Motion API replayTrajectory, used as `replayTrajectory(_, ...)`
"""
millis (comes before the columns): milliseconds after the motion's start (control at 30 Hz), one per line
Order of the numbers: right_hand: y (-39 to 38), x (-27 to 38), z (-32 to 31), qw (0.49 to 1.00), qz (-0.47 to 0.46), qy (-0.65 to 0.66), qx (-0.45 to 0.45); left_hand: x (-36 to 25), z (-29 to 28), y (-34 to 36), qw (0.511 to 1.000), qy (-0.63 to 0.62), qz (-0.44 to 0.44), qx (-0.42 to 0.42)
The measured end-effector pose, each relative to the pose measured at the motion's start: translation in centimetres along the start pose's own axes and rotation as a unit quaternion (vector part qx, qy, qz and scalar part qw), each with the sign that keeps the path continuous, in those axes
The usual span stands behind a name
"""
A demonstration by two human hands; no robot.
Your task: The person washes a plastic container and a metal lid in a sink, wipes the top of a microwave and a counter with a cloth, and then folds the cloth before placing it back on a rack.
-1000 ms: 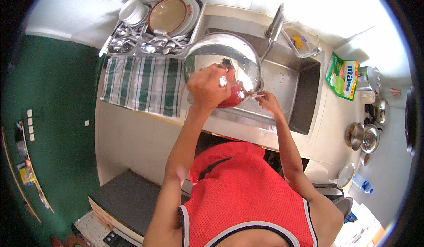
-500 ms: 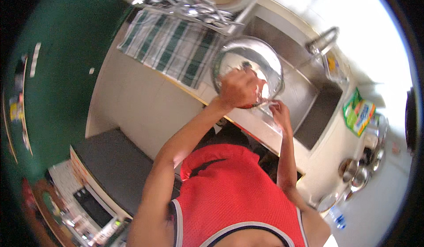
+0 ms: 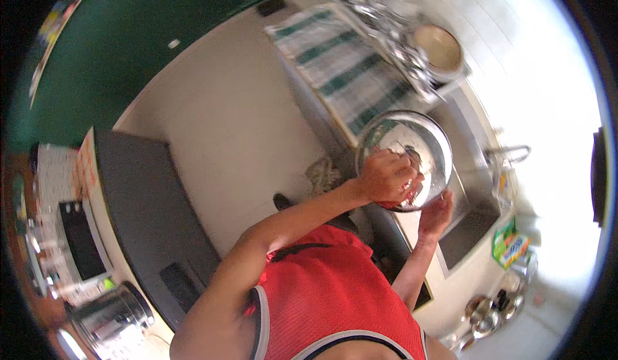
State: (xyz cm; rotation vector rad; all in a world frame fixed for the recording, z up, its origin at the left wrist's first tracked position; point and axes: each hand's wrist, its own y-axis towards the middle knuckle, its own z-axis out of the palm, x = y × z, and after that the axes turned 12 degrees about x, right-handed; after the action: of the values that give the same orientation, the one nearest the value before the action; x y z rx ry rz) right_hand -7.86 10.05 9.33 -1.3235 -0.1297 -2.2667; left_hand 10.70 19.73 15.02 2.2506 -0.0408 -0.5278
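Note:
A round, shiny steel lid (image 3: pixel 430 162), with red reflected in it, is held over the front of the sink at my middle right. My left hand (image 3: pixel 389 177) is closed on its middle; the part gripped is hidden under the fingers. My right hand (image 3: pixel 436 212) is closed at the lid's lower right rim. Whether a pot is under the lid I cannot tell. Just above lie a striped green-and-white cloth (image 3: pixel 335 64) and a rack of cutlery (image 3: pixel 380 28) and dishes (image 3: pixel 436 48). The steel sink (image 3: pixel 476 231) is behind and right of the lid.
A dark-topped cabinet (image 3: pixel 141 199) stands at left, with appliances (image 3: pixel 84 238) beyond it. A faucet (image 3: pixel 508 151) rises behind the sink. A green packet (image 3: pixel 510 244) and steel pans (image 3: pixel 486 315) are on the right counter. Pale floor (image 3: pixel 225 122) and a green wall (image 3: pixel 129 32) lie ahead-left.
The view has turned, bringing the left cabinet and floor more into view. My hands and the lid have moved right in the picture, toward the sink's front left part, still held together.

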Motion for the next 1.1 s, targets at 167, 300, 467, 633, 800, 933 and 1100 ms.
replayTrajectory(167,0.0,-9.6,7.8,0.977,0.018,-0.181,0.109,5.2,-10.1,-7.9,0.990,0.035,-0.100,-0.089)
replayTrajectory(300,-4.2,-13.4,26.2,0.964,0.151,0.008,0.218,7.8,-22.7,-15.0,0.977,0.024,-0.190,-0.097)
replayTrajectory(467,-6.9,-22.0,39.5,0.913,0.227,0.036,0.336,8.0,-38.3,-26.2,0.864,0.133,-0.457,-0.162)
replayTrajectory(633,-13.6,-29.1,51.3,0.807,0.368,-0.013,0.462,6.2,-46.1,-32.7,0.768,0.036,-0.574,-0.280)
replayTrajectory(800,-20.9,-34.4,61.4,0.699,0.359,0.007,0.618,5.7,-55.2,-36.8,0.702,0.110,-0.577,-0.402)
replayTrajectory(933,-28.0,-39.1,70.5,0.587,0.279,0.007,0.760,5.7,-65.4,-39.2,0.638,0.225,-0.623,-0.392)
replayTrajectory(1100,-37.7,-43.6,83.2,0.434,0.141,0.115,0.882,4.8,-78.1,-41.4,0.612,0.306,-0.583,-0.438)
